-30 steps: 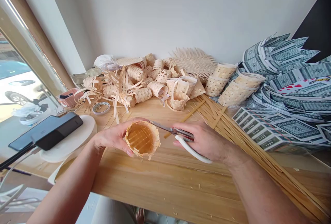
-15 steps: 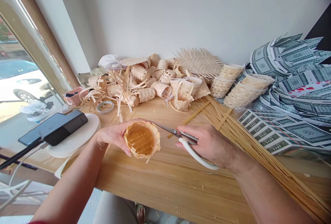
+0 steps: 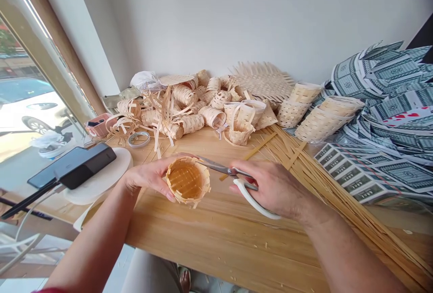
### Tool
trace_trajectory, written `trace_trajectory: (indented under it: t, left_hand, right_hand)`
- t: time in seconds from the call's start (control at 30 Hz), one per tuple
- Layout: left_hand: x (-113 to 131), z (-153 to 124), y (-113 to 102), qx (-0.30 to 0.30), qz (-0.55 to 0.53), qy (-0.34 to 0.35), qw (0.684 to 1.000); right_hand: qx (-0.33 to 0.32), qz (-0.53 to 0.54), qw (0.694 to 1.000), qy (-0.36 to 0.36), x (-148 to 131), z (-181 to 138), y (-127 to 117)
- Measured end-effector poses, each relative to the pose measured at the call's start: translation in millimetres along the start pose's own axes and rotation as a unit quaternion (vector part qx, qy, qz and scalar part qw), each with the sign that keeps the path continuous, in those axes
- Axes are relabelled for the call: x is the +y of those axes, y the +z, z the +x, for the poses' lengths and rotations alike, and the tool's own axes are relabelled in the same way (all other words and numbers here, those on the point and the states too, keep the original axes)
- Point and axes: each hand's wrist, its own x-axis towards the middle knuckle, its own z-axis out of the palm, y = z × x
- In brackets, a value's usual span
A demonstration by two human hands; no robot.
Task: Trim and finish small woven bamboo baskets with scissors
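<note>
My left hand grips a small woven bamboo basket, its open mouth turned toward me, just above the wooden table. My right hand is closed round white-handled scissors. The metal blades point left and meet the basket's upper right rim, where short strip ends stick out.
A heap of woven baskets and loose strips lies at the back, with stacked baskets to the right. Long bamboo strips run along the right side beside patterned cartons. A phone rests on a white disc at left, near a tape roll.
The scissors' blades have come a little closer to the basket's rim. Both hands stay in nearly the same place; the view shifted slightly.
</note>
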Motion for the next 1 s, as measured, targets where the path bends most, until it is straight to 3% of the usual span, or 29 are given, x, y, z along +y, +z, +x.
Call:
trace_trajectory:
  t: [0.23,0.7,1.0]
  left_hand:
    - [0,4,-1,-0.017,0.088,0.013,0.996]
    - [-4,4,8,-0.037,-0.091,0.000,0.995]
    - [-3,4,7,-0.049,-0.123,-0.003,0.991]
  right_hand:
    - [0.001,-0.063,0.998,-0.004,-6,1,-1]
    - [0.039,-0.089,0.995,-0.032,-9,1,4]
    - [0.064,-0.075,0.993,-0.064,-12,1,4]
